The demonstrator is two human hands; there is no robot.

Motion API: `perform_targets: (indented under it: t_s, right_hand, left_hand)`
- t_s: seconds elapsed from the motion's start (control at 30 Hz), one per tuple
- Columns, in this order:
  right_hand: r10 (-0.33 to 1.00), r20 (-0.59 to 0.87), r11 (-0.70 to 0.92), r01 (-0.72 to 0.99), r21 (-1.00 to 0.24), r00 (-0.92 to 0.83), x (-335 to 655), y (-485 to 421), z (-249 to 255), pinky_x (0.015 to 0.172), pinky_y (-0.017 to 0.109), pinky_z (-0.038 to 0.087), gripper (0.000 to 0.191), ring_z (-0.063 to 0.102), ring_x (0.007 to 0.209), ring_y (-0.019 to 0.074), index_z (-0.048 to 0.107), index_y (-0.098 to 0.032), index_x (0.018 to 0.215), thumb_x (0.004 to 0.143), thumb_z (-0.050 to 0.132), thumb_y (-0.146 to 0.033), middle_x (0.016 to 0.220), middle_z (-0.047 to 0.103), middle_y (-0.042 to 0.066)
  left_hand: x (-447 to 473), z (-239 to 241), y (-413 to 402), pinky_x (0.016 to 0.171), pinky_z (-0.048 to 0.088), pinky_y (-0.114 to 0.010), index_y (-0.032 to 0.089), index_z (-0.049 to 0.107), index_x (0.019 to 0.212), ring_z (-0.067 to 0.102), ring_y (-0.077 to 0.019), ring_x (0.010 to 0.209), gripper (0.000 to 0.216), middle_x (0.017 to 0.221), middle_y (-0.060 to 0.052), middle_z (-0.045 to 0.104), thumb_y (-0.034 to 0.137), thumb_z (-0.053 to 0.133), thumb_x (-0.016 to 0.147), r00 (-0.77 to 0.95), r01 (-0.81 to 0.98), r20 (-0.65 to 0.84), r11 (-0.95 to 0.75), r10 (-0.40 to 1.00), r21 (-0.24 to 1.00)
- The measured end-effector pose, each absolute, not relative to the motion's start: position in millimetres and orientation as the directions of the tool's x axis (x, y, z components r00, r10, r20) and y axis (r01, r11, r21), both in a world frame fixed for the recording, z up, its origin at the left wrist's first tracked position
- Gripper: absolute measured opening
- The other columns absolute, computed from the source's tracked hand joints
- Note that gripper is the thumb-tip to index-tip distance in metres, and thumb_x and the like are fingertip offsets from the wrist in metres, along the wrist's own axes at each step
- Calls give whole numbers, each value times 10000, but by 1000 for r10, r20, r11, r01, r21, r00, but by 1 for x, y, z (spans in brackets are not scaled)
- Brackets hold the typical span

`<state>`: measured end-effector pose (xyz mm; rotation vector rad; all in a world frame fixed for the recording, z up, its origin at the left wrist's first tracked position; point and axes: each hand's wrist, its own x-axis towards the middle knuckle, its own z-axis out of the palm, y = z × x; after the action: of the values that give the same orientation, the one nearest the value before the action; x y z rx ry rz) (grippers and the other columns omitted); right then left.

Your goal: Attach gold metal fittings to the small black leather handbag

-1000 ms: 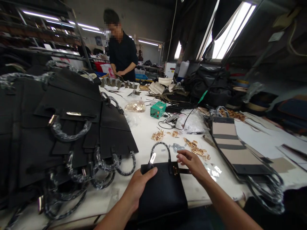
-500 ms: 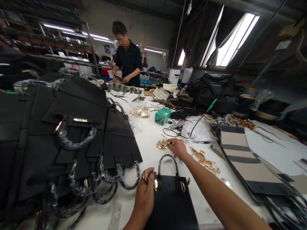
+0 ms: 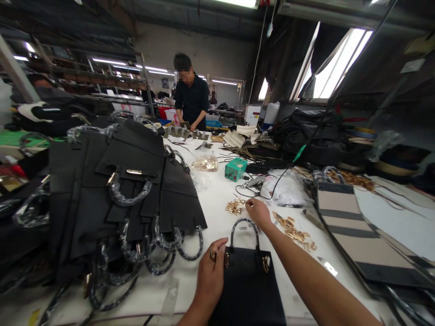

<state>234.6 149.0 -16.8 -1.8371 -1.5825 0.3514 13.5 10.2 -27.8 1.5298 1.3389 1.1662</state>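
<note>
A black handbag piece [image 3: 249,290] lies at the table's near edge, with a plastic-wrapped loop handle [image 3: 244,222] at its top. Two gold oval fittings sit near its upper corners, the right one [image 3: 266,263] in plain sight. My left hand [image 3: 210,276] is closed on the bag's upper left edge, thumb up along it, and a small gold loop shows at its fingers. Beyond the handle, my right hand [image 3: 258,213] has its fingertips pinched together beside a pile of small gold pins [image 3: 234,207]. Whatever is between those fingertips is too small to make out.
Stacked black bag pieces [image 3: 132,181] with wrapped handles fill the left. Gold oval fittings [image 3: 294,231] lie right of my forearm. A green control box [image 3: 235,169], a clear plastic bag [image 3: 285,188] and beige-striped panels [image 3: 343,222] stand around. A person [image 3: 190,97] works across the table.
The view has tilted up and turned left, so things sit lower and further right. My right hand has drawn slightly away from the pins. My left hand stays at the bag's edge.
</note>
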Motion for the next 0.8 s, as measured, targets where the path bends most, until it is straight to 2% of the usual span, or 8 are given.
perform_targets:
  t_s: [0.17,0.23,0.33,0.4,0.47,0.57,0.7,0.8]
  right_hand:
    - [951,268,100,671,-735,152,225,93,14,715,276,484,211,662,781,184,694,-220,898,874,507,-314,866,734,22]
    - [927,346,181,635,-751,144,218,58,26,733,288,495,197,665,798,188,692,-228,889,885,533,-344,882,734,21]
    - [780,596,335,678,-654,189,207,5,36,861,364,465,131,654,888,217,700,-239,881,887,595,-318,910,734,37]
    - [732,660,395,684,-613,169,197,-19,34,882,379,453,102,651,893,218,704,-248,892,891,607,-278,907,734,37]
    - [805,571,388,585,-712,161,184,-32,24,818,339,489,111,660,853,202,695,-256,923,904,586,-269,908,733,32]
    - [902,386,276,429,-860,194,161,-34,-1,758,305,525,130,677,829,198,679,-263,963,906,569,-300,926,734,31]
    - [910,320,195,410,-891,263,144,-26,-26,768,325,537,142,694,825,213,667,-270,979,878,581,-322,924,743,24]
    - [905,308,182,386,-905,294,144,-23,-32,790,329,543,155,699,833,214,668,-261,985,858,598,-316,920,748,25]
  left_hand:
    - [12,-24,11,960,439,-385,227,709,1064,639,-252,1033,371,1069,-66,730,496,503,911,40,219,112,-118,993,969]
    - [12,-21,10,900,467,-367,223,703,1093,657,-238,951,390,1018,-59,736,507,514,906,42,197,86,-92,995,976]
    - [13,-18,7,814,486,-329,218,701,1107,656,-210,860,396,925,-36,731,509,523,905,49,168,65,-72,997,983]
    - [14,-17,6,778,483,-309,209,705,1101,644,-195,818,391,871,-25,721,500,530,906,57,154,76,-84,996,985]
    - [13,-18,6,757,480,-300,198,707,1104,632,-185,787,389,848,-22,715,487,542,902,69,138,105,-114,992,984]
    - [10,-22,6,763,481,-299,186,697,1138,629,-182,793,389,888,-32,728,461,574,893,121,119,127,-141,985,983]
    - [7,-26,5,775,493,-306,177,693,1139,639,-186,806,371,919,-45,738,432,606,883,181,129,118,-142,976,981]
    - [8,-27,6,838,509,-334,181,685,1145,662,-210,896,369,1032,-67,737,413,636,862,192,100,106,-127,976,987]
